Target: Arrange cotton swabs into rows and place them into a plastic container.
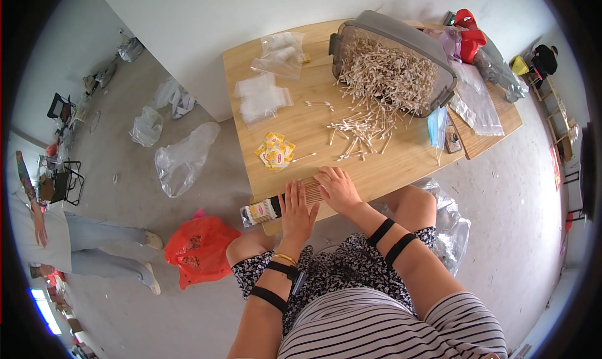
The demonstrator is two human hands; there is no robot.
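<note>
We see one long, flat pack of cotton swabs (263, 211) in clear plastic, lying on its side at the near left corner of the wooden tabletop (389, 168). Its length runs roughly parallel to the near edge, and its left end reaches slightly past the left edge. At that end we make out white tips packed side by side, a small red mark and a dark band. Farther right, brown sticks (312, 190) lie closely aligned. Its middle is partly hidden, and we cannot tell whether it is sealed.
</note>
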